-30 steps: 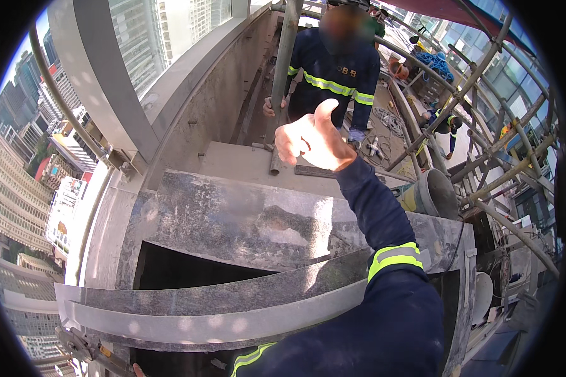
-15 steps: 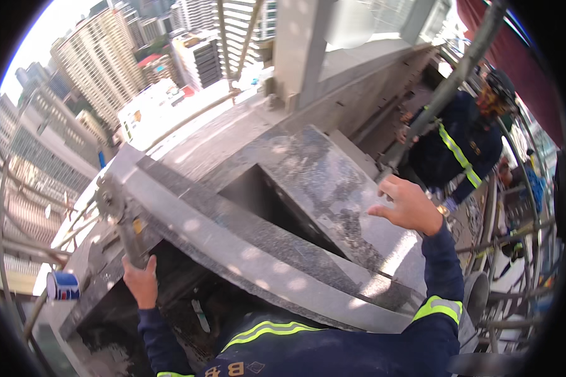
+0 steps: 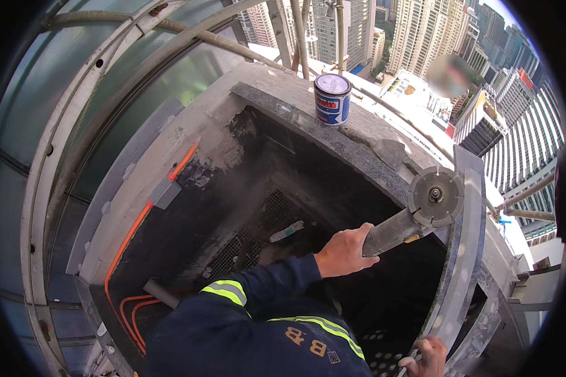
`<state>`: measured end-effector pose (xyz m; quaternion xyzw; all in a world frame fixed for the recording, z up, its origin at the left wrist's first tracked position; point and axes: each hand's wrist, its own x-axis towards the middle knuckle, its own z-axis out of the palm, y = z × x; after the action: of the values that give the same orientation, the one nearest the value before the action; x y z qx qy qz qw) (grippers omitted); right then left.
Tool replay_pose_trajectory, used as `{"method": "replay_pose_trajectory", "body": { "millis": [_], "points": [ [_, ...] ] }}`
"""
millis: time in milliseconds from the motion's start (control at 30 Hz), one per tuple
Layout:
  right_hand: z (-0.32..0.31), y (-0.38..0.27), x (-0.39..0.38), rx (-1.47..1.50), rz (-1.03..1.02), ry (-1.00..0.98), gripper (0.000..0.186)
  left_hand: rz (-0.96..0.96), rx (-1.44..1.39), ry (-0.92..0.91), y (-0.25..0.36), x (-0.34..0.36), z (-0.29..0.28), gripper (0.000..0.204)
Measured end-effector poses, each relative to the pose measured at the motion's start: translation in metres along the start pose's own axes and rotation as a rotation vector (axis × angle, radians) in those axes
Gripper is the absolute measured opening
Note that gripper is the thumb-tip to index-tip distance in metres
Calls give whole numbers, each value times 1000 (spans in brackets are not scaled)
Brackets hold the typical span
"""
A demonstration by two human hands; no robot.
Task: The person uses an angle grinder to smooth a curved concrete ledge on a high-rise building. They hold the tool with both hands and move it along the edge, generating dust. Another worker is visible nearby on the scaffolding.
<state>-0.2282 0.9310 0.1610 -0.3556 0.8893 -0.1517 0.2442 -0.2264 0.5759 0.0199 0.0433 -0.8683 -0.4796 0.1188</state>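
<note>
My left hand [image 3: 344,250] grips the grey body of an angle grinder [image 3: 390,235] with a notched cutting disc, held over the right side of a dark, recessed pit [image 3: 308,169]. My right hand [image 3: 426,357], low at the right, has its fingers curled on the edge of a long pale-grey stone strip [image 3: 459,270]. A blue-and-white tin [image 3: 332,103] stands on the pit's far rim, beside a dusty trowel [image 3: 387,151]. A small pale object [image 3: 286,231] lies on mesh at the pit's bottom.
Orange conduit [image 3: 132,232] runs down the pit's left wall to a grey box [image 3: 166,192], with a grey pipe [image 3: 160,293] below. Curved metal framing [image 3: 44,163] and glass line the left. Scaffold poles [image 3: 303,44] border the high ledge, with city buildings beyond.
My view has swung left; the co-worker is out of sight. My right hand has dropped from mid-air to the stone strip. My left hand still holds the grinder.
</note>
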Motion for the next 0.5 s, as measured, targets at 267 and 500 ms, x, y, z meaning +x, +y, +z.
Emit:
{"method": "replay_pose_trajectory", "body": {
  "millis": [267,500],
  "points": [
    [103,-45,41,846,474,127,33,-326,-367,-9,2,-120,-40,62],
    [150,-51,112,1120,54,39,64,-467,-303,-184,12,-106,-66,60]
  ]
}}
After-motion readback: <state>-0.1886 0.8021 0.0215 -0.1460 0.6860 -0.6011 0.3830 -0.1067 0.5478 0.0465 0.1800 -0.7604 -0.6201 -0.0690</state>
